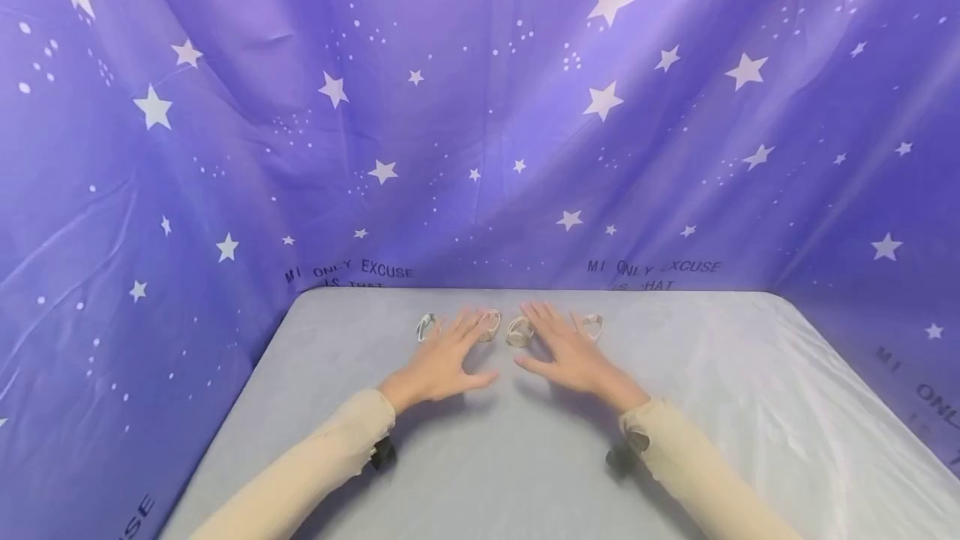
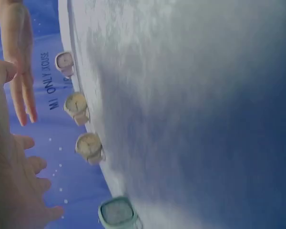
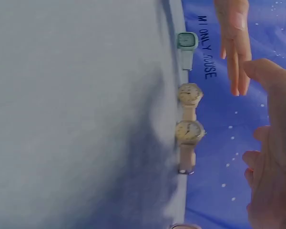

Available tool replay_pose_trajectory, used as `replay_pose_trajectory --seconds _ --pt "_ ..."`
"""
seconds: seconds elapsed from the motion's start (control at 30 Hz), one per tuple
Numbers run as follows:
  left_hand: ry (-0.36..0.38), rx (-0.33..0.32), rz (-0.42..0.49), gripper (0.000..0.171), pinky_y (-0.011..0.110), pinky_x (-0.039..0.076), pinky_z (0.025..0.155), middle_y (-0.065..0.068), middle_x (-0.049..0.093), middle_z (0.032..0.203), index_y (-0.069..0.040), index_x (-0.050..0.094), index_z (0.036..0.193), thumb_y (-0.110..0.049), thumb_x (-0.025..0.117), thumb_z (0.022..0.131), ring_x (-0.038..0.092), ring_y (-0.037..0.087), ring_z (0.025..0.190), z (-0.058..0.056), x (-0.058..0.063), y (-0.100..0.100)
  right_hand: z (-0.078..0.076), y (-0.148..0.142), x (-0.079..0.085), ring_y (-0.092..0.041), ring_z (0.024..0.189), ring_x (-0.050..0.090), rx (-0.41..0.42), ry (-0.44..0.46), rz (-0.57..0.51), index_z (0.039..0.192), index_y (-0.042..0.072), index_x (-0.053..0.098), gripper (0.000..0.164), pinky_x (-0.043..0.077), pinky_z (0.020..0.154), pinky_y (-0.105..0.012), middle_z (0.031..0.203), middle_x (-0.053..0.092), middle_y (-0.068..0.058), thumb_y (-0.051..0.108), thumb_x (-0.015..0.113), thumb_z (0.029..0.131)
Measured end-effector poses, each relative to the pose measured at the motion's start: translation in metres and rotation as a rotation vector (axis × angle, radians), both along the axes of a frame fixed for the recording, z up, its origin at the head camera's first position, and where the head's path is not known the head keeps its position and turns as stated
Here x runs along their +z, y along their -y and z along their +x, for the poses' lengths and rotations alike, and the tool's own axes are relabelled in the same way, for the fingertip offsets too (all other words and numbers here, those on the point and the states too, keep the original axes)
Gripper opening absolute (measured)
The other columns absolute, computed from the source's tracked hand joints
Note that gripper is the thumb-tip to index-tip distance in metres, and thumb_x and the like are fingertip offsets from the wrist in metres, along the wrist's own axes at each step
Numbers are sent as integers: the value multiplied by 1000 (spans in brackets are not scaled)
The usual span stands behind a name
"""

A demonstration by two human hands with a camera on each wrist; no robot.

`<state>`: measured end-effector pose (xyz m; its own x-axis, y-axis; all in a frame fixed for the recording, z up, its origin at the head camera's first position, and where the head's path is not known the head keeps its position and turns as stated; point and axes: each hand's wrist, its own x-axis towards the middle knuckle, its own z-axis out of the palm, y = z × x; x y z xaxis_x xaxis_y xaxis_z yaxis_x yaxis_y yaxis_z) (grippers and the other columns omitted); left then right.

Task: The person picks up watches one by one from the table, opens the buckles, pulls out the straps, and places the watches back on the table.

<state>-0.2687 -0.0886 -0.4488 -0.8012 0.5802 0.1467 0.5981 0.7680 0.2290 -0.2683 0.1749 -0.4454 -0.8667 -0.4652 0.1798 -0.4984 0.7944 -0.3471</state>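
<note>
Several wristwatches stand in a row near the table's far edge. At the left is a green square-faced watch [image 1: 426, 327], in the middle are two round-faced watches with pale straps, the left one [image 2: 89, 145] and the right one [image 2: 76, 104], and at the right is a pale pinkish square-faced watch [image 2: 64, 61]. My left hand [image 1: 446, 357] hovers palm down in front of the left pair, fingers spread. Opposite it, my right hand [image 1: 566, 354] hovers likewise before the right pair, partly covering them in the head view. Neither hand holds anything.
A grey cloth covers the table [image 1: 480, 473], and shadows of both arms fall on it. Behind and at the sides hangs a purple curtain [image 1: 480, 123] with white stars and printed lettering. Dark wrist devices sit under both beige sleeves [image 1: 337, 440].
</note>
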Motion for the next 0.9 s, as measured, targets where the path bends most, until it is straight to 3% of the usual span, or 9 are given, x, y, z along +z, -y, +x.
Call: replay_pose_trajectory --seconds 0.33,0.57,0.67,0.9 --pt "-30 3 18 95 62 5 126 8 12 171 -17 16 164 -62 61 93 11 33 159 -7 18 27 -4 21 22 -28 160 7 30 -6 -29 164 26 9 89 0 127 -62 172 7 -2 60 56 97" --pt "-66 11 166 94 63 13 126 9 24 169 -14 24 162 -51 71 89 20 35 157 -14 24 48 -13 38 28 -28 159 11 91 -2 -81 164 22 14 89 5 128 -59 172 11 -1 54 62 96" --pt "-50 43 203 93 63 16 126 9 29 168 -17 24 162 -50 72 90 22 36 156 -19 24 58 -19 47 30 -26 159 14 100 -1 -94 164 24 15 90 8 129 -57 172 14 -1 53 64 95" --pt "22 129 305 87 70 29 118 11 42 161 -22 29 161 -43 74 90 37 39 149 -31 13 83 -35 68 28 -32 157 22 167 7 -122 162 14 24 91 11 128 -59 168 27 -10 51 66 90"
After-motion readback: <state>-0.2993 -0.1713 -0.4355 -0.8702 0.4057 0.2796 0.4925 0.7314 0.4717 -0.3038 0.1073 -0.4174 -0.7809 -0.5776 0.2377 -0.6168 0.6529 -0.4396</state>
